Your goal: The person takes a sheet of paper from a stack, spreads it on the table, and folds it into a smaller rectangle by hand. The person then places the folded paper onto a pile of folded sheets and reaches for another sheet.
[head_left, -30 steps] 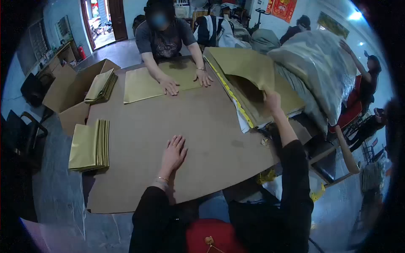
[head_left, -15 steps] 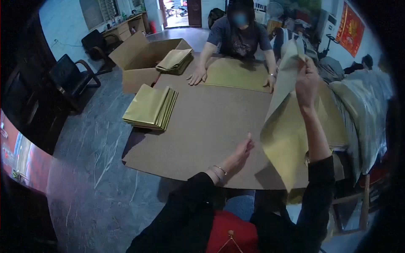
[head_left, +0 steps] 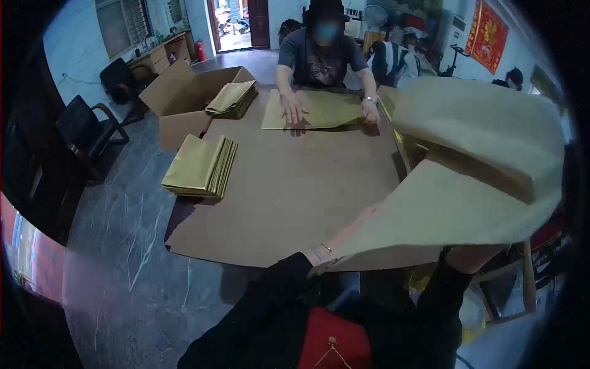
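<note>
A large gold-and-pale paper sheet point(head_left: 442, 209) is raised and curled over the right side of the table, its pale underside toward me. My left hand point(head_left: 350, 232) is low over the table beside the sheet's left edge, fingers stretched out and partly covered by the paper. My right forearm point(head_left: 472, 257) reaches up under the sheet. The sheet hides my right hand, so its grip does not show. A stack of folded gold paper point(head_left: 195, 165) lies on the table's left side.
Across the cardboard-covered table point(head_left: 289, 190), a person presses both hands on another gold sheet point(head_left: 319, 109). A smaller folded stack point(head_left: 231, 98) lies beside an open cardboard box point(head_left: 184, 123). Black chairs point(head_left: 92, 138) stand at left. A wooden chair frame point(head_left: 528, 283) is at right.
The sheet has swung from upright to spread low toward me and to the right. My right arm has dropped, its hand now hidden. The other person's hand has moved onto their sheet.
</note>
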A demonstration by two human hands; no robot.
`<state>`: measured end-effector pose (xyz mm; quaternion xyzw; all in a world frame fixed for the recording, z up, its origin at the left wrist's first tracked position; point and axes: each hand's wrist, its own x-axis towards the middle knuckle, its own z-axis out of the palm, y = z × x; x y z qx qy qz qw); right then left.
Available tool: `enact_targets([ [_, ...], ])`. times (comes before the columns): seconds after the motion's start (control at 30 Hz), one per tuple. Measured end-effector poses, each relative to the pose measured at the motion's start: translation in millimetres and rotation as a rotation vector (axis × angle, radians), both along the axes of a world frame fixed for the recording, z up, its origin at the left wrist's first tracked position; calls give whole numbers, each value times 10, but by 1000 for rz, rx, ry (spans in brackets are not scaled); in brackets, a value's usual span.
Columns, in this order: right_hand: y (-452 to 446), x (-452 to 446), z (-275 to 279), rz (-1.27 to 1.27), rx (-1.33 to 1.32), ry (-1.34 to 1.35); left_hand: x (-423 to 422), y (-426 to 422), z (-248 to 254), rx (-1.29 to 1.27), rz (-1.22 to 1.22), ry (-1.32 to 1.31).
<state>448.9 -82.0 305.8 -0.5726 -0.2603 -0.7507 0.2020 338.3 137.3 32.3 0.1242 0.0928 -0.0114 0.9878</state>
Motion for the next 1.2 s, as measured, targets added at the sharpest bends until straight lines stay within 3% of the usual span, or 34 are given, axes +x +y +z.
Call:
enact_targets([
  [0.1,-401,-173,-523,379,151,299,-68,27,618,18,-112,-131],
  [0.13,-493,-243,-701,491,206,395,-240,-13,1040,-14,-30,-115],
  [0.23,-710,-418,-1124,615,302,613,-497,287,1402,545,302,-192],
  [0.27,-762,-481,-1250,634,330,681,-585,386,1438,751,426,-159],
  [0.33,-857,-580,-1498,644,351,802,-802,564,1396,856,535,-77],
  [0.4,-934,-687,-1727,658,367,915,-1136,700,1333,906,551,10],
  [0.57,-1132,-880,-2195,636,337,1211,-2103,1065,974,1454,604,321],
  [0.67,-1273,-933,-2472,605,267,1407,-2438,798,1014,1515,636,503],
  [0.7,-1191,-1013,-2358,702,371,1481,-2619,947,663,1543,615,450],
  [0.73,-1110,-1093,-2246,792,488,1547,-2703,838,663,1539,607,464],
  [0.87,-1045,-1159,-2354,859,599,1559,-3066,577,540,1411,483,654],
  [0.9,-1009,-1192,-2287,780,402,1408,-3145,509,509,1431,496,656],
  [1.0,-1044,-1146,-2467,1251,531,1293,-3262,391,574,1410,427,849],
  [1.03,-1125,-1092,-2549,1066,307,1295,-3397,441,362,1454,453,762],
  [1.1,-989,-1093,-2392,1605,311,1181,-3531,472,352,1490,503,682],
  [1.13,-968,-1045,-2423,1621,295,1181,-3573,497,404,1422,367,717],
  [1.2,-989,-890,-2530,1803,254,1114,-3580,446,466,1149,412,737],
])
